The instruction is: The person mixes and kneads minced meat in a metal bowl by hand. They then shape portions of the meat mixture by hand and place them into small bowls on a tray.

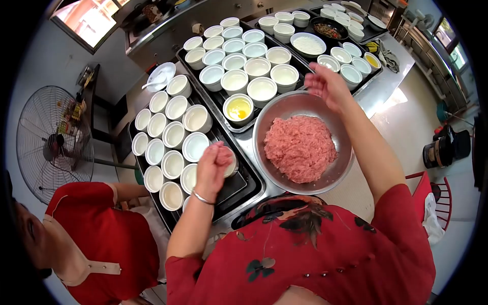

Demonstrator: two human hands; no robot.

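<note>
My left hand [208, 170], with a bracelet at the wrist, is curled over a white ramekin [232, 165] on the left tray. Its fingers are closed around what looks like a small pink lump of minced meat, partly hidden. My right hand [325, 86] is raised above the far right rim of a steel bowl [347, 165], fingers apart and holding nothing. A big mound of pink minced meat [300, 147] sits in that bowl. Beyond the bowl's left rim stands a ramekin with yellow egg [238, 108].
Several white ramekins [174, 134] fill the black trays [254, 185]. Farther back are a bowl of white contents [308, 44], a dark pan of chopped food [329, 30] and a cloth [389, 57]. A person in red [107, 234] stands at left, near a fan [55, 145].
</note>
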